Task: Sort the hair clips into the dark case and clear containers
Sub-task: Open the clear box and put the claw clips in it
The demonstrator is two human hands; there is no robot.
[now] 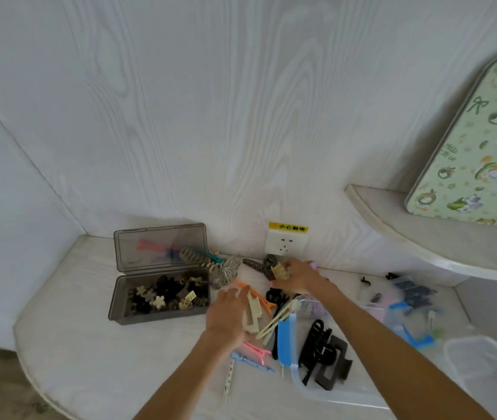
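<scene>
Near the counter's [68,344] back left corner the dark case [159,298] stands with its lid up, its tray heaped with small black, brown and cream flower clips. A clear container [317,359] with blue latches toward the front edge holds large black claw clips, and an empty clear tub [489,368] sits at the right edge. The left hand [229,313] lies flat, fingers spread, on loose cream and orange clips [256,307], while the right hand [301,277] curls around a cream claw clip [280,271] by the back wall.

smoky translucent plastic dark case [159,310]; white woodgrain wall [210,116]; glossy plastic hair clips [323,350].
</scene>
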